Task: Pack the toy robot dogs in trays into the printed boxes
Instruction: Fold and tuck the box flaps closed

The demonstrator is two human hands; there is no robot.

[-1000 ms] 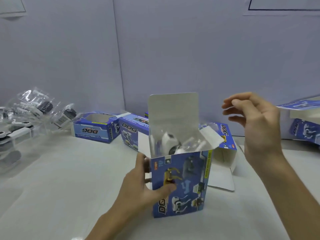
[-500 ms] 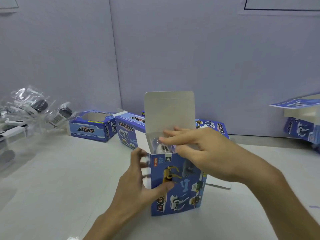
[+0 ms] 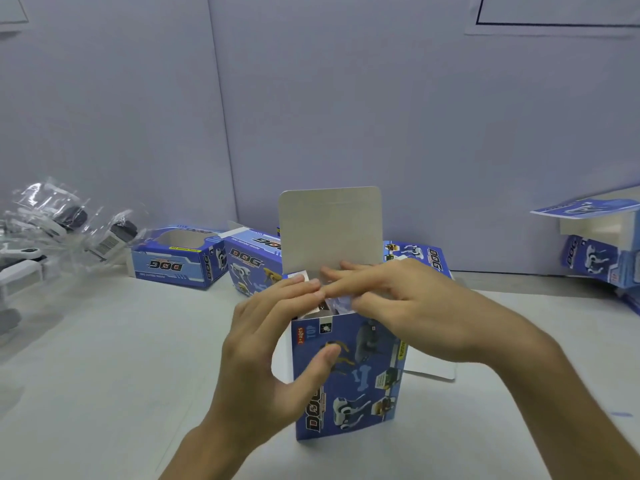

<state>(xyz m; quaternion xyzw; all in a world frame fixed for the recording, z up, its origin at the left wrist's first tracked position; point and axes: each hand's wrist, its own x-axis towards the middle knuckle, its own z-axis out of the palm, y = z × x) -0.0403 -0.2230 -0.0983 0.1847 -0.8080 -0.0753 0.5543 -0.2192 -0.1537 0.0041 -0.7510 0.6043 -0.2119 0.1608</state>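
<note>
while its lid (image 3: pixel 330 230) stands open, the printed box (image 3: pixel 349 375) holds a toy dog (image 3: pixel 337 304).

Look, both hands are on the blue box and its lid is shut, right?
No. The head view shows the lid standing straight up, open. The left hand and right hand are on the blue box.

Glossy printed cardboard box (image 3: pixel 349 375) – matt grey inside flap (image 3: pixel 329 226), crinkly clear plastic bags (image 3: pixel 52 216), smooth white table (image 3: pixel 104 358)
</note>
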